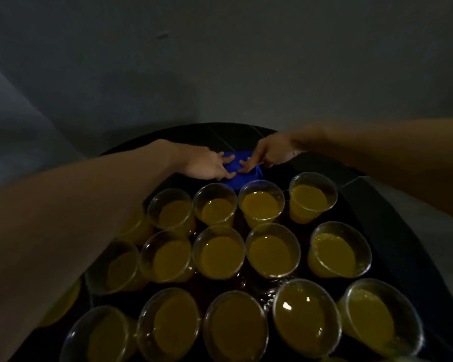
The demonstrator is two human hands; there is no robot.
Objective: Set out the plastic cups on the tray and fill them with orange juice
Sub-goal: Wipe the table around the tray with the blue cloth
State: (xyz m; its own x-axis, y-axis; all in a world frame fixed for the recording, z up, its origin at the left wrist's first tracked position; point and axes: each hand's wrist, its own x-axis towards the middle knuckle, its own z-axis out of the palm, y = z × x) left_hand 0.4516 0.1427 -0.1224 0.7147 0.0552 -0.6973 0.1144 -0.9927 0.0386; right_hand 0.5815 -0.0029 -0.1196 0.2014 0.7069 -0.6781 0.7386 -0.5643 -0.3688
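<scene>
Several clear plastic cups holding orange juice stand in rows on a dark tray, whose surface looks wet between them. Beyond the far row lies a blue cloth on the dark round table. My left hand reaches over the cups from the left and rests on the cloth's left side with fingers stretched out. My right hand comes from the right, its fingertips touching the cloth's right side. My left forearm hides part of the left-hand cups.
A grey wall rises behind the table. The table's curved far edge lies just past the cloth. A pale floor or surface shows at the right of the table.
</scene>
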